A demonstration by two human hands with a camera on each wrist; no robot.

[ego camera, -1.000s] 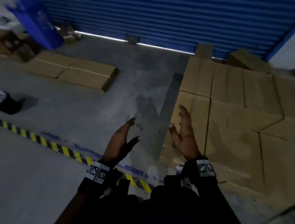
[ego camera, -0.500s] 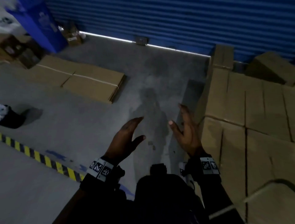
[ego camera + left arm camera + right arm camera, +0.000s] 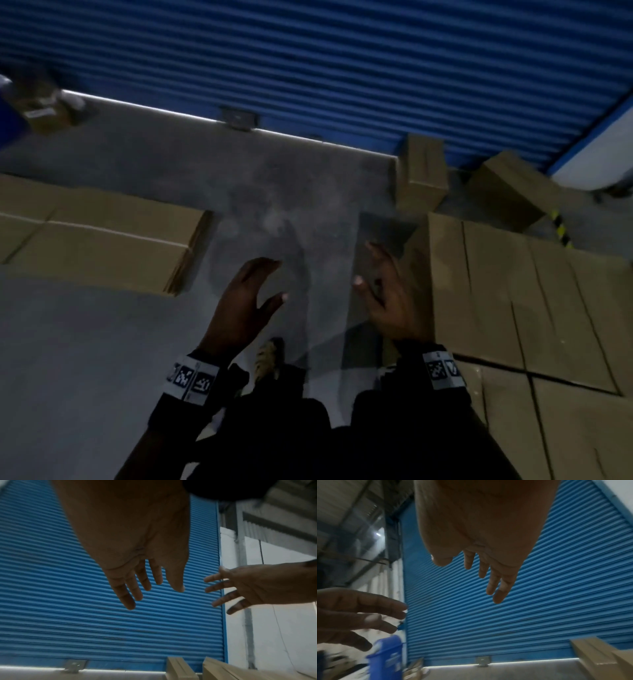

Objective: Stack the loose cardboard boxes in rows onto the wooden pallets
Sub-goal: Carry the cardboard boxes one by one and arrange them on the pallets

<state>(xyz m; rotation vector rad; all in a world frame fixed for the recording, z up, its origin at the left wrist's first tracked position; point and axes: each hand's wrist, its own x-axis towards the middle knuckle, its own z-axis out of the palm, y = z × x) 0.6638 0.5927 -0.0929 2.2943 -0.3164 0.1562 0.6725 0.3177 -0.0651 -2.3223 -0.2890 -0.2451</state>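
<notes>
At far left a bundle of flattened cardboard (image 3: 102, 236) lies on the concrete floor (image 3: 85, 359). The left hand (image 3: 245, 301) and right hand (image 3: 388, 294) hover palm to palm over the floor, fingers extended, released and holding nothing. To the right, stacked cardboard boxes (image 3: 520, 308) sit packed in rows just beside the right hand; two loose boxes (image 3: 421, 171) lie beyond them against the blue roller shutter (image 3: 308, 61).
</notes>
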